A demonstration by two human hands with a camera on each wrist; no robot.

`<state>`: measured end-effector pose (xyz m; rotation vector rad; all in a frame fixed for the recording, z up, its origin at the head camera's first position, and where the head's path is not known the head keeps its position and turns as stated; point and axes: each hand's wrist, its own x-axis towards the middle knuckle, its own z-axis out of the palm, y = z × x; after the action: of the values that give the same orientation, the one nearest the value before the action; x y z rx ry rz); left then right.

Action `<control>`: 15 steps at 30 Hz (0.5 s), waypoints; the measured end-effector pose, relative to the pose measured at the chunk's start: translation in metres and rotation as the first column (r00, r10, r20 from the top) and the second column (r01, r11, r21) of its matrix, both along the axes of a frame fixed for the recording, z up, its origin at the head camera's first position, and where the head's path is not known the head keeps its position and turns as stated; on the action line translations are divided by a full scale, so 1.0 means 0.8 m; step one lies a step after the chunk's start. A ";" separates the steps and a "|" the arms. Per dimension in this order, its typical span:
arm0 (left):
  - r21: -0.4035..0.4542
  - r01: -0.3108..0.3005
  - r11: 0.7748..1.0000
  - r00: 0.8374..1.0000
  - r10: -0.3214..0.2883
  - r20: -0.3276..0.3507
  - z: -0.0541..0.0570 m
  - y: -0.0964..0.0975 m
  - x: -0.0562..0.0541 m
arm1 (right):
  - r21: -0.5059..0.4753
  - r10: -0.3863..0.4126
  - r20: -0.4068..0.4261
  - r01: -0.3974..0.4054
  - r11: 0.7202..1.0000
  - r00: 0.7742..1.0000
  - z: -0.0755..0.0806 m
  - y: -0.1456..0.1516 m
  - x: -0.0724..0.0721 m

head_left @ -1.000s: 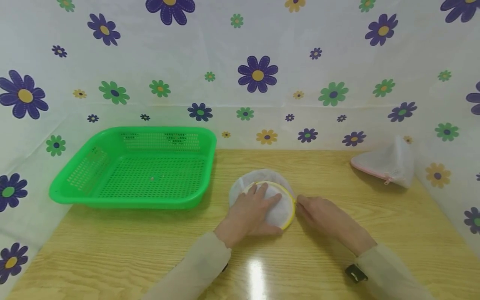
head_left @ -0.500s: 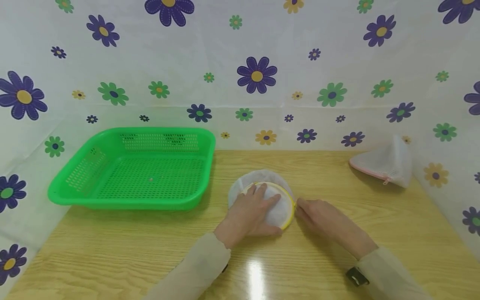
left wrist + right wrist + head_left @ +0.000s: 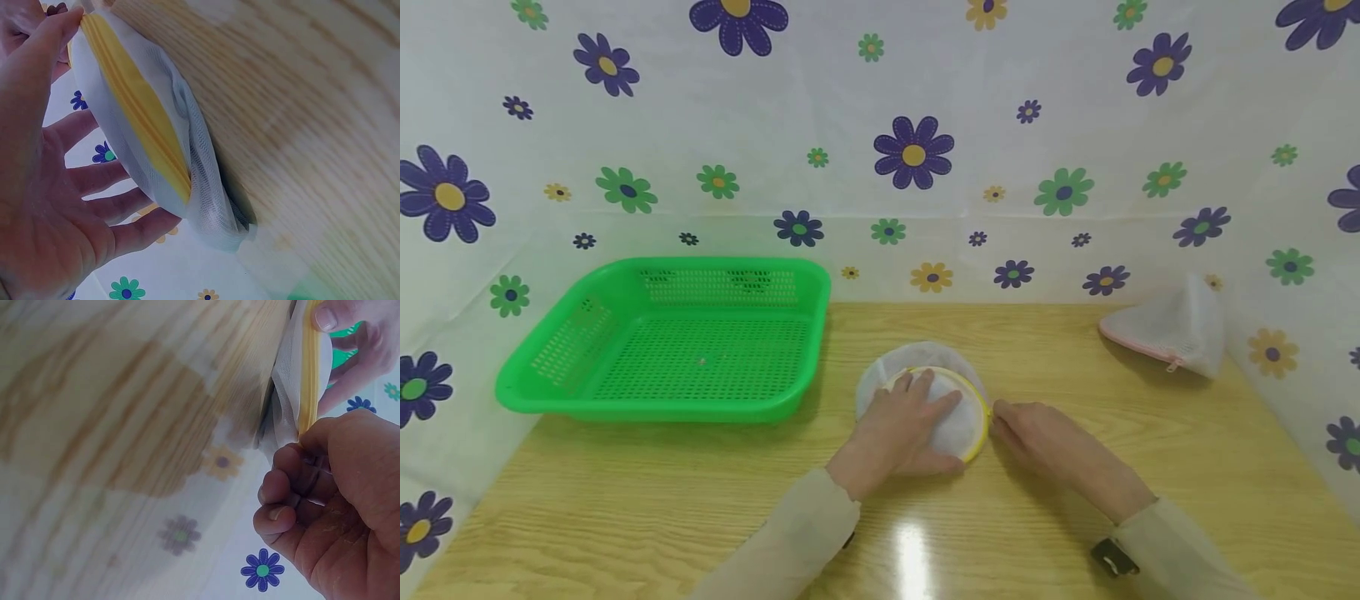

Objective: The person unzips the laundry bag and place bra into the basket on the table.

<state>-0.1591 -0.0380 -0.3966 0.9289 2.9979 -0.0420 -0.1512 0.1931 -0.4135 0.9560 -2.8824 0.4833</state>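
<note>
A round white mesh laundry bag (image 3: 951, 429) with a yellow zipper (image 3: 140, 112) round its edge lies on the table in the middle of the head view. My left hand (image 3: 906, 421) rests on top of it with spread, fairly straight fingers, its thumb against the zippered edge. At the bag's right side my right hand (image 3: 1033, 433) pinches the end of the zipper between thumb and forefinger. In the right wrist view the other fingers (image 3: 278, 515) are curled in. Whatever small part sits between the right fingertips is hidden.
A green plastic basket (image 3: 816, 333) with a perforated bottom stands at the left of the wooden table (image 3: 647, 517). Another white mesh bag (image 3: 1180, 325) with a pink zipper stands at the back right. A flowered cloth (image 3: 820, 92) hangs behind and at the sides.
Both hands and the bag stay almost where they were. The right hand has shifted very slightly toward me at the zipper; the whole view has moved a little.
</note>
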 end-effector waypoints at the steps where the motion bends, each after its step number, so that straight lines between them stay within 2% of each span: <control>1: -0.001 -0.001 1.000 1.000 0.001 0.001 0.000 0.000 0.000 | 0.002 0.000 -0.002 0.000 1.000 1.000 0.000 0.000 0.000; 15: 0.013 -0.029 0.999 0.997 0.028 0.071 0.000 0.002 -0.001 | 0.004 -0.010 0.011 0.010 1.000 1.000 0.000 -0.001 0.002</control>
<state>-0.1595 -0.0365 -0.3965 0.8695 2.9494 0.0126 -0.1499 0.1924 -0.4132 0.9426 -2.8980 0.4834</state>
